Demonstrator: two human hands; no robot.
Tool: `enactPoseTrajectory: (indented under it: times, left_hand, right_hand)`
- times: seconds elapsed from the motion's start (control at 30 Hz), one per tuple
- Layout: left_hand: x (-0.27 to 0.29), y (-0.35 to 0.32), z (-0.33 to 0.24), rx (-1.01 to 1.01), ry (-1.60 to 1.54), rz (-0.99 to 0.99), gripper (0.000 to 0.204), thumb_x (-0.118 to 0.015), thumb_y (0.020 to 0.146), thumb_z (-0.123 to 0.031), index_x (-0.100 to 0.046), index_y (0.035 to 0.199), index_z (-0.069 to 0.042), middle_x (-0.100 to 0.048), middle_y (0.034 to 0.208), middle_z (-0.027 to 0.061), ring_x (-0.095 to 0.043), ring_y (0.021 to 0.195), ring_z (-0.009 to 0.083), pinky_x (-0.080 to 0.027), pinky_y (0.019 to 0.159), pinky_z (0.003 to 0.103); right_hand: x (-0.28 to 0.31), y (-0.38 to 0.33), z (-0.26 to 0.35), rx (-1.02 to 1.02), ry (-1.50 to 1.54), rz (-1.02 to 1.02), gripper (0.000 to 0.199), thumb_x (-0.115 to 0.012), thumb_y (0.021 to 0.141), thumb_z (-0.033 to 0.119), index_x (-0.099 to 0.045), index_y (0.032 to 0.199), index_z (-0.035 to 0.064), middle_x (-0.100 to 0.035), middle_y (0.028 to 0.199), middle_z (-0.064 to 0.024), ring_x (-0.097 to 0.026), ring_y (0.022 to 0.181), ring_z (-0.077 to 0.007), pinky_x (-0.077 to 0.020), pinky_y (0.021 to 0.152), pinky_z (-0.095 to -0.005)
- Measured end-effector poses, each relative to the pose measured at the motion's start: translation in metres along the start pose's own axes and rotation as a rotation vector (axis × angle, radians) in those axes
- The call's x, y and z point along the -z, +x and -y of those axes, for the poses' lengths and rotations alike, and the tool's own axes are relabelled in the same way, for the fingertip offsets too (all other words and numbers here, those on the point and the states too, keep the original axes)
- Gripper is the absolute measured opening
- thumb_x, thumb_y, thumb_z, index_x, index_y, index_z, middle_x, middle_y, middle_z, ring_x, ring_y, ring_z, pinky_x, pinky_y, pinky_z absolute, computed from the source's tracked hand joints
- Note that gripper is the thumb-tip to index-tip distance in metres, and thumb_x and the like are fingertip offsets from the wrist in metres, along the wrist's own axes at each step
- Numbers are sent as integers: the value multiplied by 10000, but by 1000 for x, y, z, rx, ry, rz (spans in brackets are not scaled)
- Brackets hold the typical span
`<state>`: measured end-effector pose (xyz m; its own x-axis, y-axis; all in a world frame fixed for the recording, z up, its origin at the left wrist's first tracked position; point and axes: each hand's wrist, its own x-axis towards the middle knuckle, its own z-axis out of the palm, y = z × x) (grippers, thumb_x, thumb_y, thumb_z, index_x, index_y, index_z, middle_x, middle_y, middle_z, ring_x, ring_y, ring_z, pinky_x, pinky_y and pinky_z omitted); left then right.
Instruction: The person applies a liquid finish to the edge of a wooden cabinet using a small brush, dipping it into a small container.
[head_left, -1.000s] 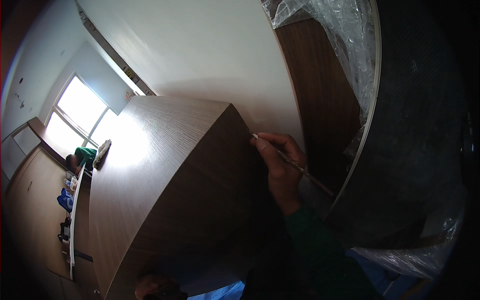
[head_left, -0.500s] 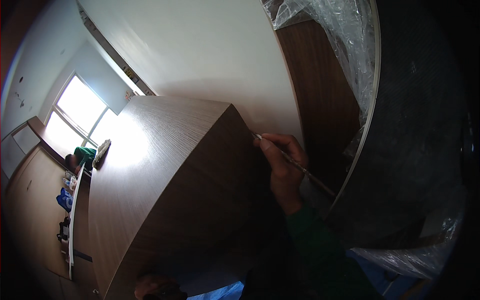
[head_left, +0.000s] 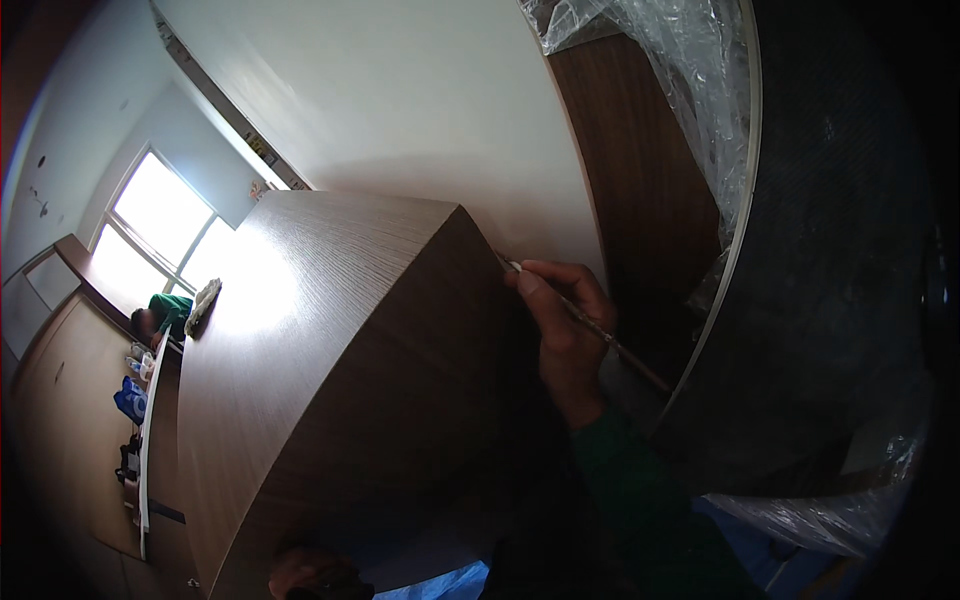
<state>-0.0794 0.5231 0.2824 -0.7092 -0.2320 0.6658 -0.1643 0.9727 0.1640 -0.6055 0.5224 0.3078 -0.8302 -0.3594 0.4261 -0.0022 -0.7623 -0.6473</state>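
1. Gripping one thin stick-like tool (head_left: 590, 322) between thumb and fingers, the person's right hand (head_left: 565, 325) is narrowed to a pencil-like pinch close to the tool's tip.
2. The tool is right of one wood-grain box (head_left: 320, 290). Its tip is at the box's right edge; whether it touches cannot be told.
3. The tool's long axis slants across the scene, its tip pointing far and left, its tail near and right.
4. Two faces of the box show: a bright one on the left and a shadowed one on the right.
5. One left hand (head_left: 297, 572) shows partly, in deep shadow at the near side of the box; its grip cannot be told.
6. Beyond the box lies one large white panel (head_left: 420, 110), with one dark brown board (head_left: 650, 150) to its right and crumpled clear plastic (head_left: 700, 90) along that board.
7. Far left are one window (head_left: 165, 215), one co-worker in a green top (head_left: 172, 310), one pale crumpled cloth (head_left: 203, 308) and one blue bag (head_left: 130, 399).
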Motion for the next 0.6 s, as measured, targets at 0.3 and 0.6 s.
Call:
enactPoseTrajectory:
  times: [0.3, 0.6]
  left_hand:
    - [-2, 3, -2, 3, -1, -22, 411, -683, 917, -359, -601, 1067, 15, -651, 890, 111, -603, 714, 178, -493, 626, 322]
    - [-2, 8, -4, 4, -1, -40, 436, -689, 914, -369, -598, 1088, 20, -654, 906, 117, -611, 729, 182, -501, 639, 325]
  right_hand:
    - [7, -4, -4, -39, -21, -6, 106, -709, 917, 65, -701, 1004, 6, -723, 942, -60, -660, 874, -95, -516, 787, -247]
    - [3, -2, -3, -18, -25, 19, 98, -701, 921, 67, -701, 995, 4, -723, 946, -66, -660, 874, -97, -516, 782, -247]
